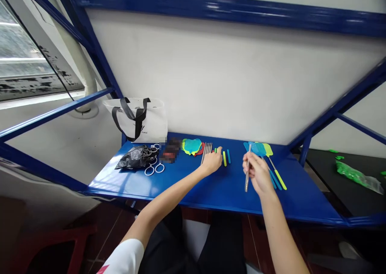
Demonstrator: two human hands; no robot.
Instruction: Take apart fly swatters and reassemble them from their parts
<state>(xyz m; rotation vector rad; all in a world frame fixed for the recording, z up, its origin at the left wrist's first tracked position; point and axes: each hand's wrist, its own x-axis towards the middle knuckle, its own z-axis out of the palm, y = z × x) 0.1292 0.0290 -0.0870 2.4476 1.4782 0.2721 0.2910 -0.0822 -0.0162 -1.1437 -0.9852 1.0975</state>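
Note:
My right hand (256, 170) is closed around a thin metal rod (247, 180), which it holds upright above the blue table. Behind it lie assembled fly swatters, among them a blue one (255, 147) and a yellow-green one (267, 149). My left hand (212, 161) is down at the table, fingers curled over a spot where a green handle (215, 150) peeks out; its fingertips are partly hidden. Just left of it lies a row of metal rods (206, 149). To its right are a yellow handle (224, 159) and a blue handle (228, 156). Several coloured swatter heads (192, 146) are stacked farther left.
A white tote bag (153, 121) stands at the table's back left. Before it lie a black plastic bag (132, 158) and white rings (159, 167). Blue metal frame bars (211, 6) surround the table (181, 185). On the right, a dark surface holds a green packet (356, 174).

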